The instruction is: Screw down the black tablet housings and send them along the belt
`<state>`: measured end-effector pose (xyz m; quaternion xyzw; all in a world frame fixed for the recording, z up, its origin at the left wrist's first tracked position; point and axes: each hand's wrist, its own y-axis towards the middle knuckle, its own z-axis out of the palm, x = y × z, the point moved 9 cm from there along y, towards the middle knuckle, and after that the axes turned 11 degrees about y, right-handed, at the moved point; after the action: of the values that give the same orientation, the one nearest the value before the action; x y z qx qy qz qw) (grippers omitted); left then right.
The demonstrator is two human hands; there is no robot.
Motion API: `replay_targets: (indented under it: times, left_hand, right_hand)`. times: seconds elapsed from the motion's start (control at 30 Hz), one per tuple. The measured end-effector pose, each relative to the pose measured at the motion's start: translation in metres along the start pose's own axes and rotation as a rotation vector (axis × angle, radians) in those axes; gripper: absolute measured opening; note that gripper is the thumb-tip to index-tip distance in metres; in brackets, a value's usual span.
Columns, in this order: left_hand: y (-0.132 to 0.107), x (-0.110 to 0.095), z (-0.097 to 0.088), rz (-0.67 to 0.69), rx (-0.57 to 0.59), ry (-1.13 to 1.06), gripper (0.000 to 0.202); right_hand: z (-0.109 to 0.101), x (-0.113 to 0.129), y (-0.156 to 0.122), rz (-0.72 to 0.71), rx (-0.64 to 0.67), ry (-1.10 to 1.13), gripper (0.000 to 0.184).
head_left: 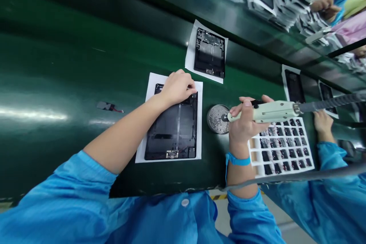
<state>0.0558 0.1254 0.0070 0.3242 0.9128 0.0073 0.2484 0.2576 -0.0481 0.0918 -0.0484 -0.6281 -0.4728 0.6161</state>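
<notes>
A black tablet shell (174, 129) lies open on a white sheet (199, 122) on the green belt in front of me. My left hand (177, 87) rests on the shell's far edge with its fingers curled and pressed down. My right hand (246, 120) is wrapped round a cream electric screwdriver (271, 111). The screwdriver's tip points left into a round metal dish of screws (216, 119). A blue band circles my right wrist.
A white gridded tray (281, 146) of small black parts lies to the right. A second tablet shell on paper (209, 52) sits farther along the belt, with two more at right. A small loose part (106, 106) lies left. A co-worker's hand (323, 122) and stacked sheets are beyond.
</notes>
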Motion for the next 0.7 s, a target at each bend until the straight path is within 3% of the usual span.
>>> replay_targets:
  times: [0.17, 0.47, 0.6, 0.7]
  left_hand:
    - [0.0, 0.001, 0.001, 0.021, 0.005, 0.015, 0.018]
    - [0.0, 0.002, 0.001, 0.013, -0.003, -0.011, 0.016]
    - [0.0, 0.002, 0.001, -0.007, 0.012, -0.012, 0.013]
    - [0.001, 0.0, 0.001, 0.01, 0.007, -0.02, 0.013]
  right_hand:
    - [0.0, -0.015, 0.0, 0.045, -0.016, -0.009, 0.039]
    - [-0.004, -0.02, -0.001, 0.041, -0.004, -0.034, 0.041]
    - [0.002, -0.008, 0.001, 0.026, -0.003, 0.004, 0.036]
    - [0.023, 0.01, 0.012, -0.022, -0.01, 0.065, 0.033]
